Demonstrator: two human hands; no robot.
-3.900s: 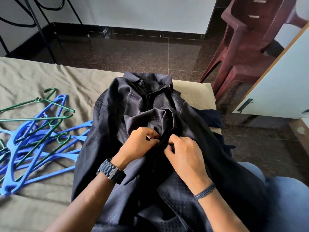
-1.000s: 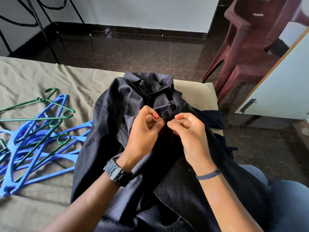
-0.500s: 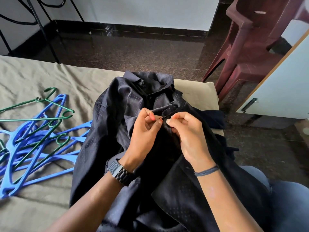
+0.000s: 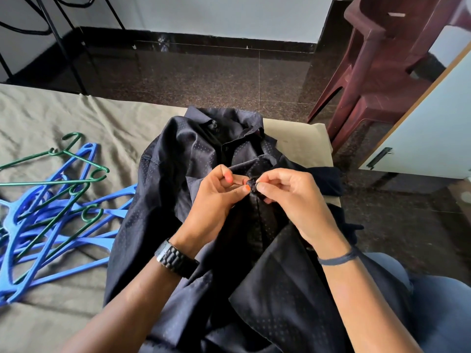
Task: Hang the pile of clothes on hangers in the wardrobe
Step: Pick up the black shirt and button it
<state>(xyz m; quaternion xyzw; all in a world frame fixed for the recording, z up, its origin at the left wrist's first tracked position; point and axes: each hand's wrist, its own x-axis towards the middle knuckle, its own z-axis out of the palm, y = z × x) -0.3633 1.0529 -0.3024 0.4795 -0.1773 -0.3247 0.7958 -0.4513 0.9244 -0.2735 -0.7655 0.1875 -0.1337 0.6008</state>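
Fingers (image 4: 235,178) of the left hand (image 4: 214,200) pinch the front edge of the dark navy dotted button-up shirt (image 4: 178,179), thumb against forefinger. Fingers (image 4: 265,180) of the right hand (image 4: 288,197) pinch the same strip of cloth from the other side, so the two hands almost touch at the middle of the shirt front. A black link-band watch (image 4: 175,258) sits on the left wrist and a thin dark thread band (image 4: 336,258) on the right wrist.

The shirt lies crumpled on the bed with the olive-grey sheet (image 4: 76,118), near its right edge, collar toward the far edge and lower part over the person's lap. Under it, at the right edge, some other dark clothes (image 4: 328,179) show. A heap of blue and green plastic hangers (image 4: 53,212) lies near the left edge of the bed, just beside the shirt.

On the dark speckled floor beyond the bed stands a maroon plastic chair (image 4: 377,72).
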